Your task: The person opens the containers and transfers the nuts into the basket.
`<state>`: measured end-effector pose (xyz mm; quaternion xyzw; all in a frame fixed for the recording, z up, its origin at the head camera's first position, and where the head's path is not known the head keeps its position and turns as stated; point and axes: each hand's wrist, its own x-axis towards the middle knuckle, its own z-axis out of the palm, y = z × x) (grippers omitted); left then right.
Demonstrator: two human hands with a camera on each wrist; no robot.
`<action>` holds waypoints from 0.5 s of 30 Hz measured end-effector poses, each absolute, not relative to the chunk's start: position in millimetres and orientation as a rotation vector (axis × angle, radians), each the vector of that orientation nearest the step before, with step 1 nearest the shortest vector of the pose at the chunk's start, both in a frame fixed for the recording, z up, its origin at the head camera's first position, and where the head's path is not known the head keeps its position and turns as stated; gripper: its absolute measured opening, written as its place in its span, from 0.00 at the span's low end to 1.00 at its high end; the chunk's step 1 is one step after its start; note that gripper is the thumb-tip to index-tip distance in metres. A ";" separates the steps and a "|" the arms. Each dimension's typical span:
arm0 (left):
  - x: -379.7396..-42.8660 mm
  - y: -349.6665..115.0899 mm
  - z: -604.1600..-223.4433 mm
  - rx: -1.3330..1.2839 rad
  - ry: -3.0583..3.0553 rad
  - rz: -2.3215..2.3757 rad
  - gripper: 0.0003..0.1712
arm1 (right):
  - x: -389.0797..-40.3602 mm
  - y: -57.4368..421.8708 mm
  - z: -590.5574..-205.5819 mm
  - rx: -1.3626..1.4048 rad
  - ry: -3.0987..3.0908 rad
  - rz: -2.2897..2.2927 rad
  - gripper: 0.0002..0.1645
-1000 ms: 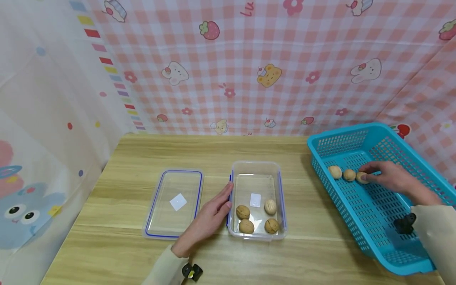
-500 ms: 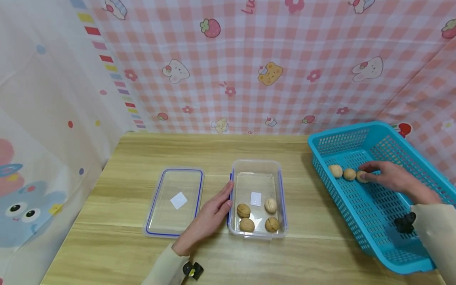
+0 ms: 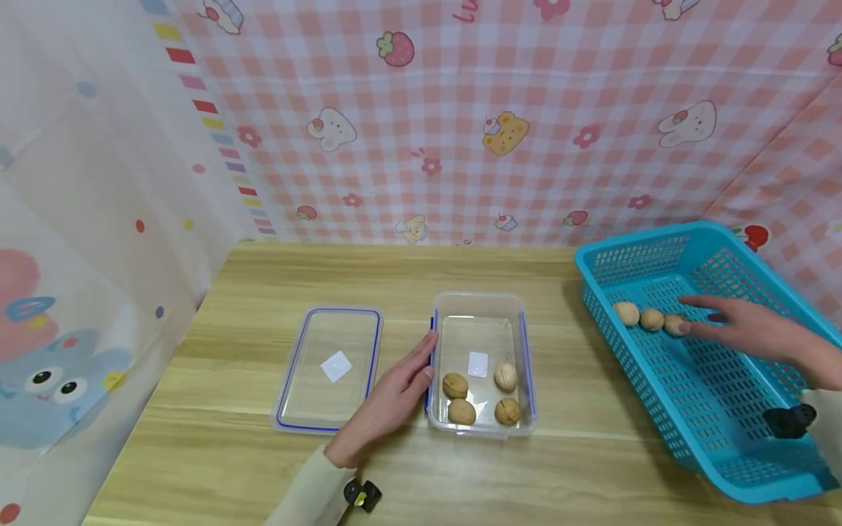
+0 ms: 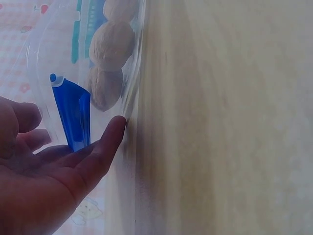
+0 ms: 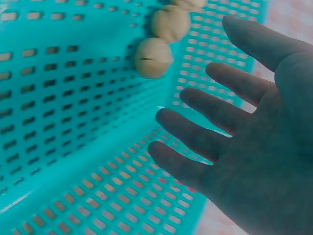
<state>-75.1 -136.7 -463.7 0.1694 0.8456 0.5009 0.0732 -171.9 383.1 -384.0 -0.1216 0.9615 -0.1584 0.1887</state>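
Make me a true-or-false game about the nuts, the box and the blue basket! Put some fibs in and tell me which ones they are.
1. Three walnuts lie in a row in the blue basket. True.
2. The clear box holds six walnuts. False: it holds four.
3. The lid lies on the table, apart from the box. True.
4. The right hand grips a walnut. False: its fingers are spread and hold nothing.
5. The left hand touches the side of the box. True.
6. In the head view, the basket is left of the box. False: it is on the right.
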 end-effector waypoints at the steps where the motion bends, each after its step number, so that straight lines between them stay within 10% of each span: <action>1: -75.0 -136.6 -463.6 0.509 2.541 1.502 0.30 | -169.9 383.8 -381.3 -0.337 2.715 -0.440 0.42; 15: -74.4 -135.7 -462.6 0.491 2.543 1.502 0.30 | -131.2 372.9 -352.7 -0.423 2.932 -0.718 0.35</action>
